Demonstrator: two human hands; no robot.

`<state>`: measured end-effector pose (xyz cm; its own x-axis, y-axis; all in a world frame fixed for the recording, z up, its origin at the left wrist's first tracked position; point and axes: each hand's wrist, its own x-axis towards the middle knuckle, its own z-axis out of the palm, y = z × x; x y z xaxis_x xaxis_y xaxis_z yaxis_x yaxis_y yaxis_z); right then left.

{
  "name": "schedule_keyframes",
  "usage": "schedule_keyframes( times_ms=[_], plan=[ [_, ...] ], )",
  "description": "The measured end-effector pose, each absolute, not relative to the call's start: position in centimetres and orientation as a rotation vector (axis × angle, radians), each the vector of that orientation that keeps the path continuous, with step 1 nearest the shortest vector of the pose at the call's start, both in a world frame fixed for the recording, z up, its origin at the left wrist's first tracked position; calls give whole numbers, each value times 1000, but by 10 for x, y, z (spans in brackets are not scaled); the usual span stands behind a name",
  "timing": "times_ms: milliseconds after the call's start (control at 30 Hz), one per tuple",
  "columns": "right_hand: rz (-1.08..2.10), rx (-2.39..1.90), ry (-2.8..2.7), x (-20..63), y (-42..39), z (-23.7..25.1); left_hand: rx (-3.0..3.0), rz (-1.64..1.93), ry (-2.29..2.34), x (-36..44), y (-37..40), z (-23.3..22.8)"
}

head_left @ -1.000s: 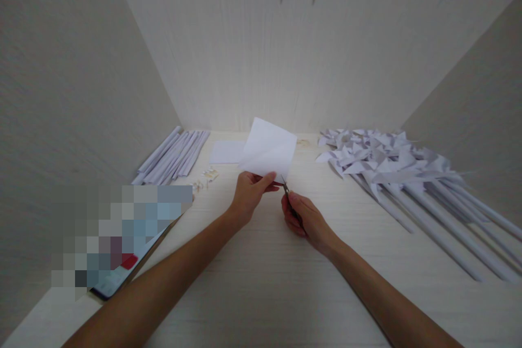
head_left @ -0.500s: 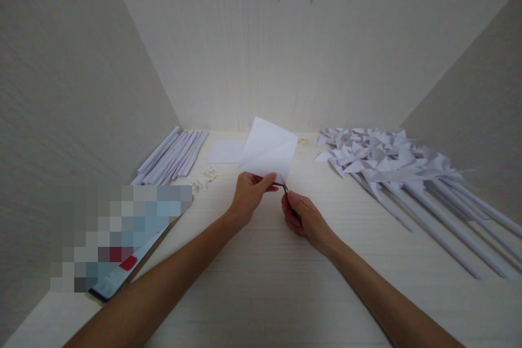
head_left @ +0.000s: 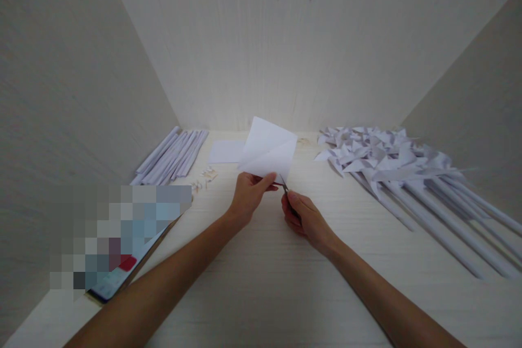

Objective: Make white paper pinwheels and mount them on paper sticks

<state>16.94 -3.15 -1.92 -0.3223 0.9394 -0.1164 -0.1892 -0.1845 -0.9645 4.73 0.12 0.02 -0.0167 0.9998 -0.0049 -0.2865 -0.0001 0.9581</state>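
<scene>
Scissors (head_left: 284, 187) mostly hidden inside right hand (head_left: 304, 219), cutting paper (head_left: 268, 151).

The pale wooden table (head_left: 261, 283) holds paper things. At 10 o'clock lie rolled paper sticks (head_left: 171, 155), with small bits (head_left: 206, 176) just beside them. At 12 o'clock lies a flat white sheet (head_left: 225, 151). At 2 o'clock is a heap of paper pinwheels (head_left: 391, 166). At 8 o'clock lies a phone (head_left: 118, 277).
</scene>
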Motion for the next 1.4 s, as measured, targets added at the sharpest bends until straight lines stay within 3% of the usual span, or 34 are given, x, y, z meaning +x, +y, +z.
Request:
schedule_keyframes(
  times_ms=[1400],
  plan=[
    [1496,-1078,-1272,167,-33,-20,908,1344,970,49,0,-3]
  ],
)
